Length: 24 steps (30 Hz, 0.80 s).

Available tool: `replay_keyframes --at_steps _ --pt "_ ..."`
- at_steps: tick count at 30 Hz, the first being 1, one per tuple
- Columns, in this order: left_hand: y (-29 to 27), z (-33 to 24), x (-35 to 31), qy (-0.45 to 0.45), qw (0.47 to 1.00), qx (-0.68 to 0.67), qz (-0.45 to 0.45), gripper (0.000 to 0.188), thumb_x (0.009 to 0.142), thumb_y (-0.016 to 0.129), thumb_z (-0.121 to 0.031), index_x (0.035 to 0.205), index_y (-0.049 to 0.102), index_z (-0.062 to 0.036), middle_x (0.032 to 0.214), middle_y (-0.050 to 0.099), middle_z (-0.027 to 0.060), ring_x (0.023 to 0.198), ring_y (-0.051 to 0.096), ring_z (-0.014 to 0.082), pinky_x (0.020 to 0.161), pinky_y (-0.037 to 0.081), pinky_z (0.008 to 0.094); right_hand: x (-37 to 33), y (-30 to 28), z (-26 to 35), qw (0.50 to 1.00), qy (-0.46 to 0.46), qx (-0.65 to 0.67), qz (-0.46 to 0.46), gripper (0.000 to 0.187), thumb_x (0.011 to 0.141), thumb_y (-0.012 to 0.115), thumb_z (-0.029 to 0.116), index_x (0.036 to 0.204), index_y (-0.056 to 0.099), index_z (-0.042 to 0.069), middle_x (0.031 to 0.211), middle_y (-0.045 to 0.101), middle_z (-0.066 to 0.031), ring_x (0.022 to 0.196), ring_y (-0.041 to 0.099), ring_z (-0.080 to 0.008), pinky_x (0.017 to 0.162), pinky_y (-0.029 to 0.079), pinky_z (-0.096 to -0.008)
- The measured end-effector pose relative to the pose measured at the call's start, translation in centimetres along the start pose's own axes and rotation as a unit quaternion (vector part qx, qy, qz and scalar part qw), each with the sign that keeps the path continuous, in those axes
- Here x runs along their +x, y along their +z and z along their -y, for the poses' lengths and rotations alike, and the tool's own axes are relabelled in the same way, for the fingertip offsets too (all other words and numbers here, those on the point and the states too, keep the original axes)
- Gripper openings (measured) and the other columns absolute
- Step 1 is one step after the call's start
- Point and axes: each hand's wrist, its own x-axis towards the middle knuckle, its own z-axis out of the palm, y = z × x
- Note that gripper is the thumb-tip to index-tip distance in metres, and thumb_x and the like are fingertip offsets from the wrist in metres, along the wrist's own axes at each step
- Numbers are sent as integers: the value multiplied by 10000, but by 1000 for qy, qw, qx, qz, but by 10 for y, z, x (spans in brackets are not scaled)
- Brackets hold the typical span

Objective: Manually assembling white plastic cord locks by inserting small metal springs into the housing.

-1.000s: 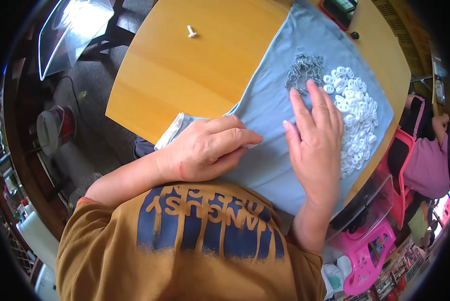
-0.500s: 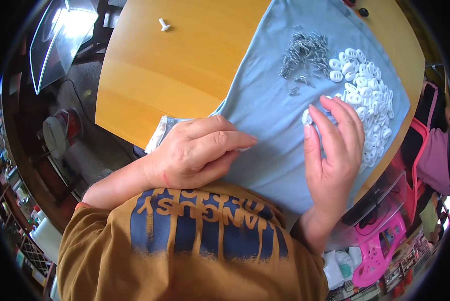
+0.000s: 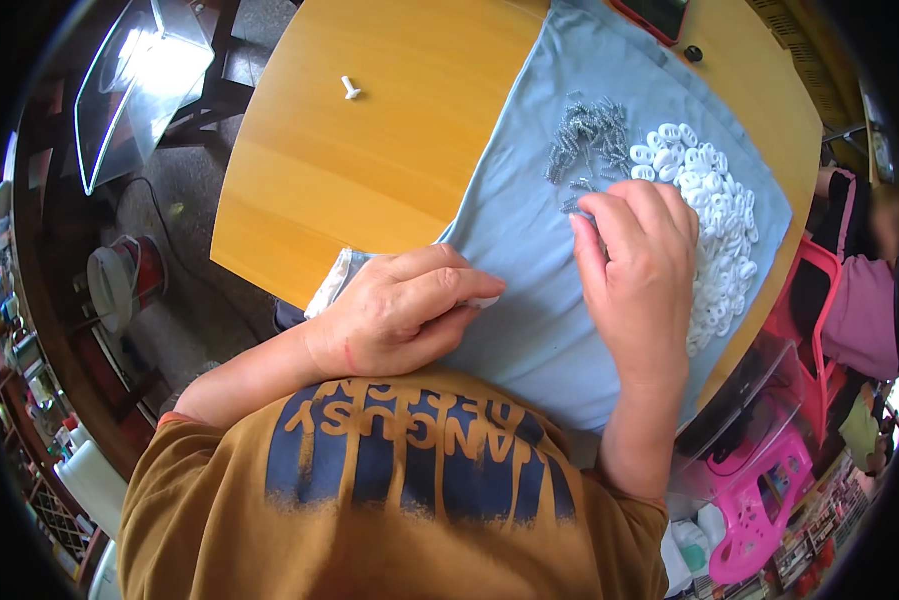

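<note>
Left hand (image 3: 399, 305): pinching white piece (image 3: 484, 301), centre
Right hand (image 3: 639, 265): curled, hold unclear
Springs (image 3: 591, 130): many remaining, upper right
White ovals (image 3: 719, 215): many remaining, right
Completed: cannot tell

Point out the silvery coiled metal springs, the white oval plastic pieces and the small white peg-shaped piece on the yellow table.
Silvery coiled metal springs (image 3: 584, 132): head view, heap's middle.
White oval plastic pieces (image 3: 721, 228): head view, visible pile's middle.
Small white peg-shaped piece (image 3: 349, 88): head view, its middle.
</note>
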Motion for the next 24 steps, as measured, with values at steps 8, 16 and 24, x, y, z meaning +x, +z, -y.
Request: replay_keyframes --at_steps 8,16,24 --pt "0 -1 -2 2 1000 4 -3 293 713 604 83 993 580 2 815 578 106 685 589 217 558 463 283 5 -3 -3 999 -5 24 35 127 692 644 50 754 533 55 771 507 -60 783 492 -239 730 391 -360" --pt "0 -1 -1 -1 1000 1 -5 296 721 600 78 1003 578 -6 817 578 101 699 592 218 571 469 281 13 -3 -8 997 -22 49 59 111 696 628 28 712 518 36 709 505 -79 738 497 -258 691 404 -370" --pt "1 -2 -1 2 1000 0 -8 298 722 602 71 1008 582 -13 812 575 96 701 590 214 571 467 279 2 -5 -4 995 -1 100 7 154 629 613 -17 669 471 25 671 502 -84 672 497 -274 637 409 -368"
